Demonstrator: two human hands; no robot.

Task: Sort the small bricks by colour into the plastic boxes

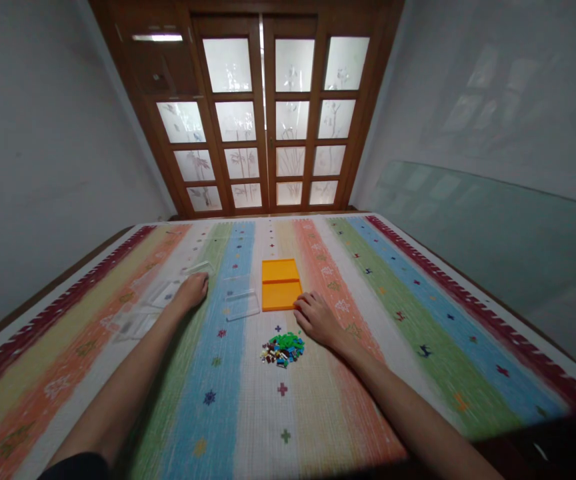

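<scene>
My left hand [192, 291] rests on the striped cloth with its fingers curled, touching a clear plastic tray [199, 269] at its far side; whether it holds anything is hidden. My right hand [318, 318] lies with fingers bent, its fingertips at the near right corner of an orange two-part tray [280, 285]. A small heap of tiny coloured bricks [283, 349], mostly green, sits just left of my right wrist.
More clear plastic trays lie on the cloth: one [241, 298] between my hands and several [141, 313] to the left. The striped cloth [248, 407] covers the floor. Wooden glazed doors [268, 113] stand at the far end. A glass sheet [493, 220] leans on the right wall.
</scene>
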